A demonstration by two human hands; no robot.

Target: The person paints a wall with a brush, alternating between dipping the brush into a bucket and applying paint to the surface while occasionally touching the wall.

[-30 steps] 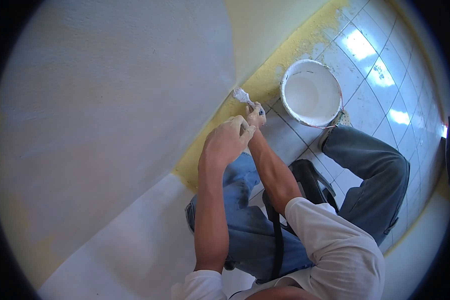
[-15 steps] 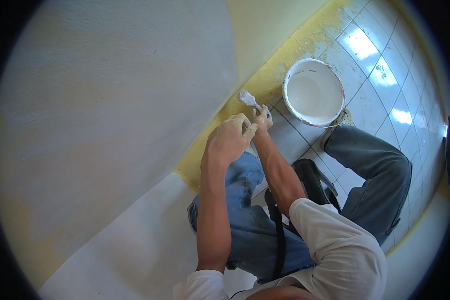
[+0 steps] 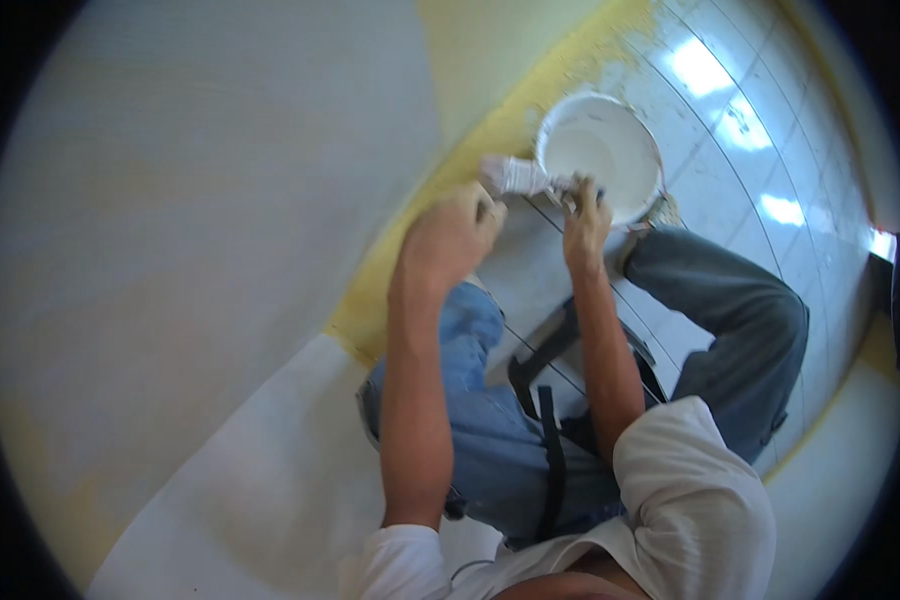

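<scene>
My right hand (image 3: 587, 225) is closed around the handle of a paintbrush (image 3: 518, 176), held level with its whitish head pointing left toward the wall. Just behind the handle stands a white bucket (image 3: 642, 150) with paint-smeared sides and pale paint inside. My left hand (image 3: 440, 238), slightly blurred, hovers below and left of the brush head, near the wall's base. Its fingers are curled in toward the thumb, and whatever they may hold is hidden.
A wall (image 3: 220, 200) with whitish and yellow patches fills the left. Yellow flakes cover the strip (image 3: 580, 60) along its foot. White sheeting (image 3: 270, 470) lies lower left. Beneath me is a dark seat (image 3: 545, 345) on the tiled floor (image 3: 760, 190), and my bent leg (image 3: 740, 320) flanks the bucket.
My right hand has moved right, away from my left hand, to the bucket's near rim. The brush now lies more level. The whole view has shifted slightly.
</scene>
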